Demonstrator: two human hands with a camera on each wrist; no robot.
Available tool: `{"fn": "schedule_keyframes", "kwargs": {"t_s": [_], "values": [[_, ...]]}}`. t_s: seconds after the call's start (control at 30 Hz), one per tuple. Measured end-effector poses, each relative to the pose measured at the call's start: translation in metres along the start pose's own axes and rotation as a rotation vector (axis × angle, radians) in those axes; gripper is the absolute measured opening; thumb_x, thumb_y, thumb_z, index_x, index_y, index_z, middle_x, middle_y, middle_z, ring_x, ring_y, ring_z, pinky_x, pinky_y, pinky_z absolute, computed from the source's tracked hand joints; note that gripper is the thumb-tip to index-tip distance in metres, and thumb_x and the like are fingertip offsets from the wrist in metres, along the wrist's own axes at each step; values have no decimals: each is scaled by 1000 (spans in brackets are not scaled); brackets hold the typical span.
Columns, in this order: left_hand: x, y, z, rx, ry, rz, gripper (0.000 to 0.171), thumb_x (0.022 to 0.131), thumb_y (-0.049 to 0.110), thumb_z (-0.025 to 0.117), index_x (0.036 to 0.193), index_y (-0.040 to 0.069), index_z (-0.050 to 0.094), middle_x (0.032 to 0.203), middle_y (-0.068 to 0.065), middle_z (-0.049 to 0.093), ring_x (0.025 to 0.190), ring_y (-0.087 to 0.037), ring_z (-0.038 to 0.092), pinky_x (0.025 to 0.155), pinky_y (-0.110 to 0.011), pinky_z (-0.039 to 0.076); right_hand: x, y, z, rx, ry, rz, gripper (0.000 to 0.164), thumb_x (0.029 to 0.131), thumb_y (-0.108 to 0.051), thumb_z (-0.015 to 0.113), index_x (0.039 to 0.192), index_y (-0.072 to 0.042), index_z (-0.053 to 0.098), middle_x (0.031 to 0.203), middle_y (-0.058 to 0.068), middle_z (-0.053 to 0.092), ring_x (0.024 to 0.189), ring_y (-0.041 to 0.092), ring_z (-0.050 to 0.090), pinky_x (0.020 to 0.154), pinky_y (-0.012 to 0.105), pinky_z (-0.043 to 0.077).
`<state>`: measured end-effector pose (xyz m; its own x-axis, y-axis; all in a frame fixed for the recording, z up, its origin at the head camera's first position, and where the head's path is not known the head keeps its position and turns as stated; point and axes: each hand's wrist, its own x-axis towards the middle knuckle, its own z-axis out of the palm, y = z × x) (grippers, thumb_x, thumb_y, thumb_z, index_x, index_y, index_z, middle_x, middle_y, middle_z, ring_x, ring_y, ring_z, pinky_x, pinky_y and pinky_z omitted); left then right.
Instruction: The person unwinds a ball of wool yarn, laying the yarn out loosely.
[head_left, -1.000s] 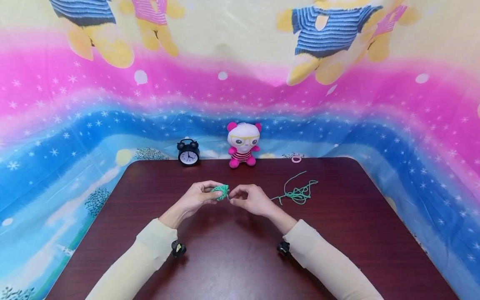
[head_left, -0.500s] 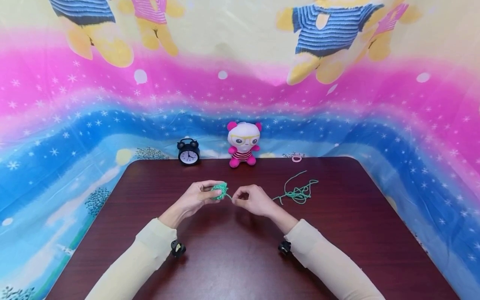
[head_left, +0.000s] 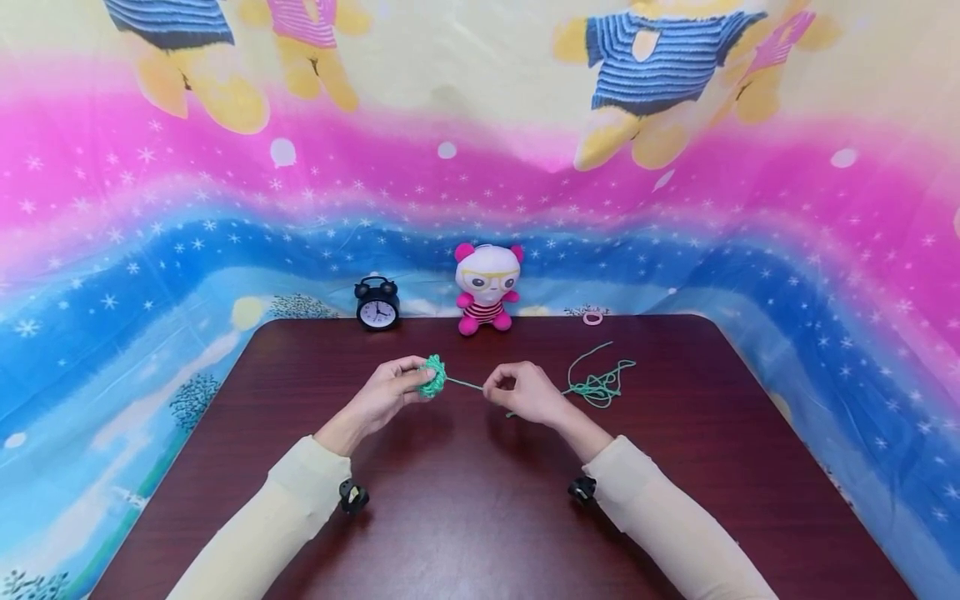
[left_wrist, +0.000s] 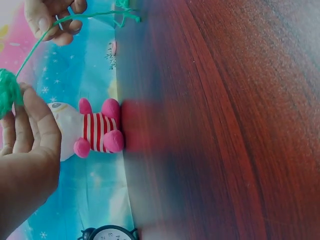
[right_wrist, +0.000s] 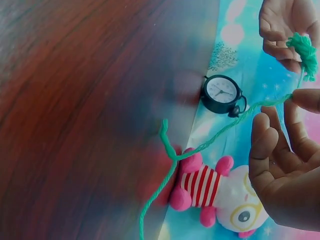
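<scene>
The person's left hand (head_left: 382, 388) pinches a rounded bundle of bright green yarn (head_left: 433, 377) between thumb and fingers, above a dark red-brown, wood-grained surface (head_left: 465, 500). From the bundle, a thin green strand (head_left: 465, 384) runs straight across to the right hand (head_left: 531, 393), whose thumb and fingers pinch it. To the right of those fingers lies a loose green yarn tangle (head_left: 597, 386). Beyond the left fingers stands a black twin-bell alarm clock (head_left: 377, 312); beyond the gap between both hands' fingers sits a pink-and-white plush panda (head_left: 487, 287).
</scene>
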<state>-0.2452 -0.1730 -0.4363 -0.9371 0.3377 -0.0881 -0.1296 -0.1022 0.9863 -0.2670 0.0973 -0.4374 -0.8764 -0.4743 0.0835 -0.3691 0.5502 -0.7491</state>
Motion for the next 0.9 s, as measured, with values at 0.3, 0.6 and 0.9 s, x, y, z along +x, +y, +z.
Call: {"fn": "schedule_keyframes", "kwargs": {"t_s": [0.3, 0.6, 0.9], "values": [[1, 1, -1, -31, 44, 40, 47, 101, 17, 60, 144, 4, 45, 110, 3, 67, 91, -9, 67, 82, -26, 58, -4, 8, -5, -30, 22, 9, 9, 90, -26, 72, 89, -19, 77, 86, -7, 73, 80, 10, 60, 71, 27, 49], [1, -2, -3, -60, 57, 34, 31, 98, 17, 64, 124, 1, 59, 104, 1, 66, 86, -11, 66, 78, -25, 59, -5, 15, -18, -10, 61, 53, 7, 91, -26, 70, 88, -25, 75, 85, -7, 72, 76, 13, 61, 65, 29, 50], [2, -6, -3, -11, -24, 31, 15, 95, 9, 67, 108, 7, 59, 93, 1, 73, 81, -12, 69, 78, -25, 59, -5, 15, -26, 46, 90, 59, 5, 93, -21, 68, 90, -21, 72, 82, 0, 69, 72, 18, 62, 64, 31, 51]]}}
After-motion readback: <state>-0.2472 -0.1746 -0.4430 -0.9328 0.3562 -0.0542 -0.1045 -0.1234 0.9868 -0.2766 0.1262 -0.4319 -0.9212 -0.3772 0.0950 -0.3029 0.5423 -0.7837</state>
